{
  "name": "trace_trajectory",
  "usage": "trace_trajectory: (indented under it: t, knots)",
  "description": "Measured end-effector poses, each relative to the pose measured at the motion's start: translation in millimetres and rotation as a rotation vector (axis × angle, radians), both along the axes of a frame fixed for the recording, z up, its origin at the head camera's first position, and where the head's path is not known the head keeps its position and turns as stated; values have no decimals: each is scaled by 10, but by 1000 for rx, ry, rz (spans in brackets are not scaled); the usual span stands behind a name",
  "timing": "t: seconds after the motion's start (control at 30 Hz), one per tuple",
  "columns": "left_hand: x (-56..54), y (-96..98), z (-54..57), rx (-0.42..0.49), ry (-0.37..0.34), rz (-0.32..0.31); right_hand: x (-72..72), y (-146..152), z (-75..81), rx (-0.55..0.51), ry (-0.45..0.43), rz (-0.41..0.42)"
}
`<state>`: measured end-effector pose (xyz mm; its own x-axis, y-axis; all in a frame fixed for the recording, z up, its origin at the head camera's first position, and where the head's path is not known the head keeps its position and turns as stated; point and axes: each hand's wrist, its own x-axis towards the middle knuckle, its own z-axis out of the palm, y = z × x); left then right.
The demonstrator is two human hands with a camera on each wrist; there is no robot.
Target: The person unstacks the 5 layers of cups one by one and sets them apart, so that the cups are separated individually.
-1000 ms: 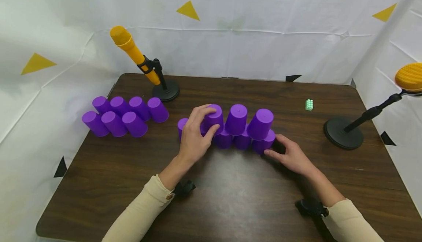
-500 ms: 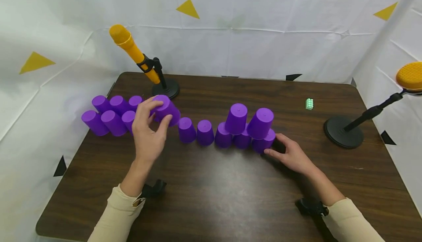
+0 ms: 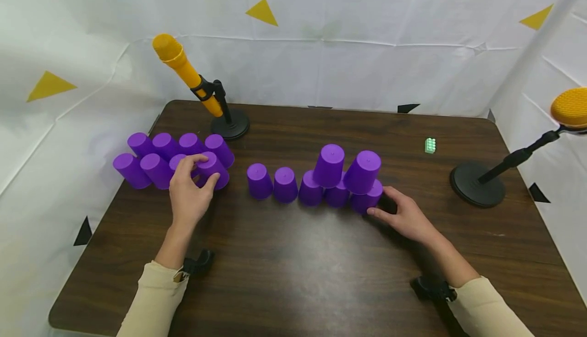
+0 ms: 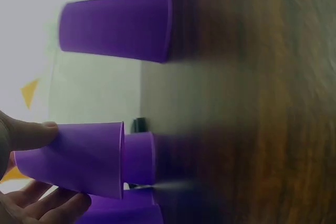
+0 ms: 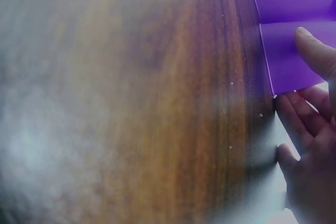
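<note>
Toward the left, my left hand (image 3: 190, 199) grips an upside-down purple cup (image 3: 214, 171) between thumb and fingers, at the right end of a cluster of purple cups (image 3: 158, 171). In the left wrist view the held cup (image 4: 79, 156) has its rim raised off the table. My right hand (image 3: 410, 219) holds the rightmost bottom cup (image 3: 368, 198) of a row, thumb on its near face and fingers behind. Two cups (image 3: 330, 166) stand on top of that row's right part. The row's two left cups (image 3: 285, 186) have nothing on them.
A yellow microphone (image 3: 183, 69) on a black stand is behind the left cluster. Another black stand (image 3: 479, 185) with a yellow round head (image 3: 570, 106) rises at the right. A small green brick (image 3: 430, 146) lies at the back right of the brown table (image 3: 321, 276).
My left hand has lifted a cup from the row's upper layer and carried it left, then lower beside the left cluster. My right hand has stayed at the end cup.
</note>
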<state>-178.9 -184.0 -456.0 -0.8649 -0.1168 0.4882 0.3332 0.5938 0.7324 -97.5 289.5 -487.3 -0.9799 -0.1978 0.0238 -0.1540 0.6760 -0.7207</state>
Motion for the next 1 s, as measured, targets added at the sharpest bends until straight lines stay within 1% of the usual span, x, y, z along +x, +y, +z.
trace_trajectory:
  t: [0.2,0.37,0.57,0.87,1.0]
  knots:
    - [-63,-20,-78,-67,-63,27,5,8,-14,-7,6,5]
    - [-105,-32,-136,-81,-96,34,1,-3,-2,-10,22,4]
    - [-119,-17,-163,-90,-92,39,2,-4,4,-12,29,7]
    - [-113,-7,-153,-112,-107,55,6,-3,2,-16,14,6]
    - [-108,-15,-138,-117,-102,54,2,-2,-2,-15,27,6]
